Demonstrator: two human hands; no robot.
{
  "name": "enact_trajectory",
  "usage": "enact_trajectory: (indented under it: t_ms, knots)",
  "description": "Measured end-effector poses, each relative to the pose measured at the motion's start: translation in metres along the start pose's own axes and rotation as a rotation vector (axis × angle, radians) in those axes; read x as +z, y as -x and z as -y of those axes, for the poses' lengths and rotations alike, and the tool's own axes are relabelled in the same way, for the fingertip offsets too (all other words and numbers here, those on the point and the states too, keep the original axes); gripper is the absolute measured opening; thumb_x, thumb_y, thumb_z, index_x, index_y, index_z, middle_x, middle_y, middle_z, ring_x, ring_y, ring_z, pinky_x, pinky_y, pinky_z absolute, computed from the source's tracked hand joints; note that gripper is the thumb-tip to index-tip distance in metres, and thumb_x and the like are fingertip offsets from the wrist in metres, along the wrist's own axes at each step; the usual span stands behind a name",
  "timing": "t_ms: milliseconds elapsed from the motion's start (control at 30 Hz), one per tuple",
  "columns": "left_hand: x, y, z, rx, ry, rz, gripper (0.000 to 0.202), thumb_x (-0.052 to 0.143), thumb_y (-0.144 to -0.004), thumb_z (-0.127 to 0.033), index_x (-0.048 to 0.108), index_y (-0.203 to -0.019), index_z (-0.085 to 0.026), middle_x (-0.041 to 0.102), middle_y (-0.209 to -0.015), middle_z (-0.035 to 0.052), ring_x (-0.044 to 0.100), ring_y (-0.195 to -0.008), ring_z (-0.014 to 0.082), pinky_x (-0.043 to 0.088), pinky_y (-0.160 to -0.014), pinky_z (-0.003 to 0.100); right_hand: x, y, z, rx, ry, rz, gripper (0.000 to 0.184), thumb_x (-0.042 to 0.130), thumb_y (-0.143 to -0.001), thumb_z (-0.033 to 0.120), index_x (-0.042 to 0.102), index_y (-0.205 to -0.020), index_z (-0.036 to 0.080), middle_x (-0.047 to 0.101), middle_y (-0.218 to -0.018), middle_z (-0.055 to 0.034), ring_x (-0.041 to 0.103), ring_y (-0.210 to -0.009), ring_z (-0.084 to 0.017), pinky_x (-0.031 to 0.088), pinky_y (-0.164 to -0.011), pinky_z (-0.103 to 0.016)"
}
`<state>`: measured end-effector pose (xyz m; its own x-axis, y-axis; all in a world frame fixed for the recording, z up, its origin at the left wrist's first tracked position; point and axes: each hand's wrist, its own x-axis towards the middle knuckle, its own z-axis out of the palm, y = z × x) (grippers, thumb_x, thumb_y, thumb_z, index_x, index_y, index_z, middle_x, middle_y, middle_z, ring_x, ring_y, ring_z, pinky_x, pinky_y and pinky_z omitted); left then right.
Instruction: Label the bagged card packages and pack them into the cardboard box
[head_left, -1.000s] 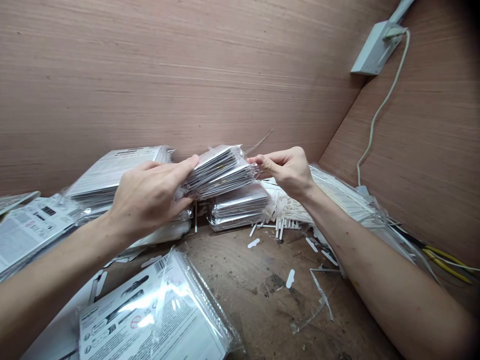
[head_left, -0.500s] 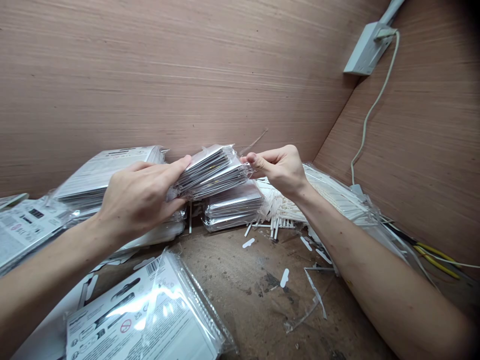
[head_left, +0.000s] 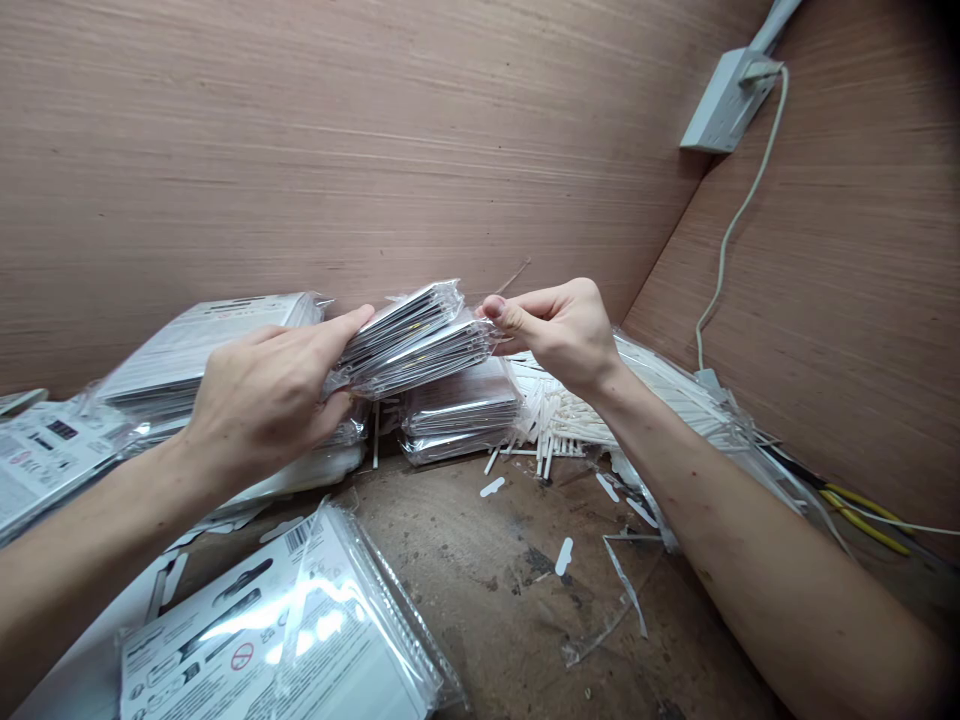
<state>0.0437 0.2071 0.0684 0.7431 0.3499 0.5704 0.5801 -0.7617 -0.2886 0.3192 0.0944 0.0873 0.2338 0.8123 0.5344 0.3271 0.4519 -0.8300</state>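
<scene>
My left hand (head_left: 262, 390) is closed round the left end of a plastic-wrapped bundle of printed cards (head_left: 420, 345), thumb below and fingers on top. The bundle is tilted, its layered edges facing me. At its right end my right hand (head_left: 559, 325) pinches the clear wrap between thumb and fingers. Below the bundle stands another wrapped pack of cards (head_left: 461, 410). In front lies a larger wrapped pack of printed cards (head_left: 300, 620) with a barcode and a slot.
More wrapped packs (head_left: 202, 350) are piled at the left. White sticks (head_left: 559, 425) and a plastic bag (head_left: 675, 400) lie at the right. White cut-outs (head_left: 564, 556) and plastic scraps (head_left: 626, 590) litter the table. Yellow-handled pliers (head_left: 862, 515) rest far right. A cord (head_left: 724, 250) hangs from a socket box (head_left: 727, 105).
The view has shifted slightly. The held bundle's two stacks of cards look a little more spread apart. Both hands keep their hold.
</scene>
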Motion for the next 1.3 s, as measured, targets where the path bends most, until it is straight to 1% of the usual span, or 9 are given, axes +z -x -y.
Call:
enact_trajectory:
  t_ms: [200, 333, 500, 633, 767, 867, 1067, 1200, 1300]
  knots:
    - [-0.001, 0.001, 0.001, 0.001, 0.046, 0.014, 0.064, 0.048, -0.099, -0.031, 0.043, -0.162, -0.022, 0.067, -0.15, 0.0068, 0.07, -0.126, 0.0332, 0.055, -0.098, 0.046, 0.002, 0.001, 0.004, -0.013, 0.023, 0.001, 0.049, 0.09, -0.071, 0.068, 0.086, -0.075, 0.019, 0.084, -0.086, -0.0082, 0.079, -0.072, -0.022, 0.072, -0.066, -0.034]
    - [0.003, 0.002, 0.002, -0.02, 0.121, -0.009, 0.071, 0.049, -0.093, -0.032, 0.042, -0.163, -0.025, 0.067, -0.15, 0.0051, 0.069, -0.129, 0.0359, 0.054, -0.103, 0.052, 0.003, 0.002, 0.005, -0.025, 0.038, 0.005, 0.048, 0.089, -0.073, 0.066, 0.084, -0.067, 0.019, 0.082, -0.08, -0.0065, 0.077, -0.067, -0.019, 0.072, -0.065, -0.033]
    - [0.004, 0.004, 0.002, -0.036, 0.179, -0.002, 0.071, 0.05, -0.093, -0.031, 0.041, -0.163, -0.028, 0.064, -0.154, 0.0017, 0.066, -0.133, 0.0344, 0.054, -0.105, 0.053, 0.006, 0.004, 0.006, -0.006, 0.047, 0.001, 0.046, 0.089, -0.073, 0.067, 0.087, -0.076, 0.021, 0.079, -0.072, -0.0038, 0.076, -0.065, -0.019, 0.071, -0.065, -0.034]
    - [0.005, 0.004, 0.004, -0.034, 0.164, 0.01, 0.073, 0.052, -0.093, -0.029, 0.039, -0.164, -0.028, 0.067, -0.149, 0.0042, 0.066, -0.132, 0.0345, 0.054, -0.102, 0.053, 0.007, 0.004, 0.005, -0.011, 0.039, -0.021, 0.045, 0.089, -0.073, 0.066, 0.088, -0.078, 0.021, 0.078, -0.069, -0.0029, 0.075, -0.063, -0.018, 0.071, -0.065, -0.034]
    - [0.005, 0.004, 0.005, -0.007, 0.118, 0.006, 0.071, 0.052, -0.093, -0.027, 0.041, -0.163, -0.024, 0.07, -0.144, 0.0085, 0.068, -0.129, 0.0354, 0.056, -0.097, 0.052, 0.008, 0.004, 0.005, -0.007, 0.036, -0.035, 0.045, 0.09, -0.073, 0.065, 0.088, -0.08, 0.02, 0.077, -0.067, -0.003, 0.074, -0.063, -0.018, 0.071, -0.064, -0.034]
    - [0.004, 0.003, 0.005, 0.002, 0.091, 0.008, 0.072, 0.052, -0.092, -0.026, 0.04, -0.163, -0.022, 0.071, -0.144, 0.0089, 0.069, -0.126, 0.0344, 0.056, -0.097, 0.05, 0.008, 0.005, 0.005, -0.004, 0.053, -0.041, 0.045, 0.089, -0.074, 0.065, 0.088, -0.08, 0.02, 0.075, -0.066, -0.0027, 0.073, -0.062, -0.017, 0.07, -0.063, -0.032]
    - [0.005, 0.004, 0.004, 0.007, 0.087, -0.011, 0.068, 0.048, -0.095, -0.025, 0.039, -0.162, -0.018, 0.071, -0.144, 0.0088, 0.068, -0.124, 0.0321, 0.055, -0.1, 0.048, 0.011, 0.006, 0.003, -0.018, 0.061, -0.045, 0.046, 0.086, -0.078, 0.064, 0.083, -0.066, 0.02, 0.073, -0.065, -0.0017, 0.068, -0.059, -0.014, 0.069, -0.065, -0.032]
    - [0.007, 0.005, 0.007, 0.021, 0.078, 0.01, 0.072, 0.053, -0.093, -0.022, 0.038, -0.163, -0.018, 0.067, -0.149, 0.0092, 0.069, -0.126, 0.0325, 0.055, -0.101, 0.047, 0.012, 0.007, 0.004, -0.005, 0.07, -0.045, 0.049, 0.085, -0.077, 0.066, 0.08, -0.062, 0.02, 0.072, -0.064, -0.0021, 0.068, -0.062, -0.015, 0.069, -0.066, -0.033]
    - [0.008, 0.004, 0.008, 0.038, 0.078, -0.016, 0.073, 0.057, -0.091, -0.022, 0.041, -0.162, -0.017, 0.067, -0.149, 0.0104, 0.07, -0.123, 0.0338, 0.056, -0.1, 0.047, 0.012, 0.007, 0.004, 0.002, 0.077, -0.041, 0.051, 0.085, -0.076, 0.068, 0.079, -0.061, 0.02, 0.071, -0.064, -0.0025, 0.07, -0.065, -0.017, 0.068, -0.066, -0.033]
